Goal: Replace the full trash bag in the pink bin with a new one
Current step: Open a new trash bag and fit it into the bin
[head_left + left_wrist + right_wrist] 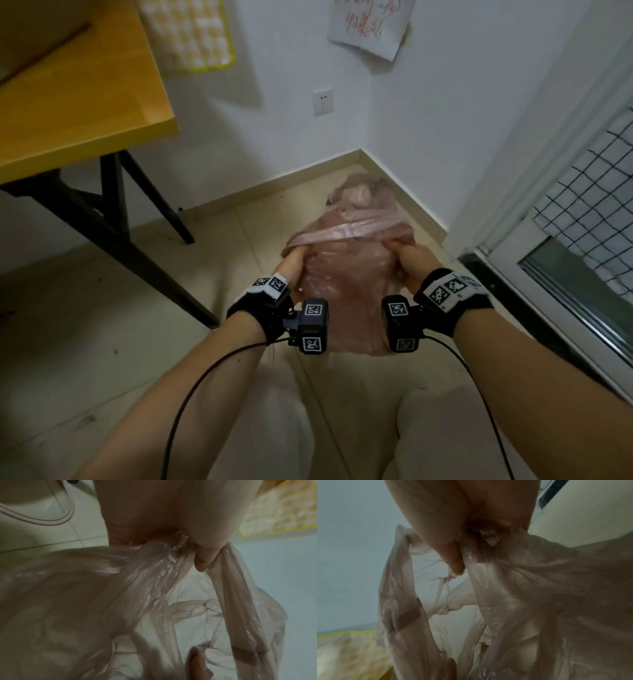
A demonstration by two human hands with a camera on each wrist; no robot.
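I hold a thin, see-through pink trash bag point(342, 284) in the air over the tiled floor. My left hand point(291, 260) grips its mouth on the left, and my right hand point(407, 255) grips it on the right, so the rim is stretched between them. Up close, the left hand's point(197, 545) fingers bunch the film point(85, 588). The right hand point(453, 547) pinches the same bag point(556, 588). A second pink bag point(366, 195), stuffed with pale contents, lies in the wall corner beyond. Crumpled white stuff point(188, 615) shows through the gap. No bin is clearly visible.
A wooden table point(85, 102) on black legs point(113, 233) stands at the left. A framed glass door point(565, 274) with checked cloth runs along the right. A curved pale-pink rim point(51, 519) shows beside my left hand. Pale-clothed knees point(445, 428) fill the foreground.
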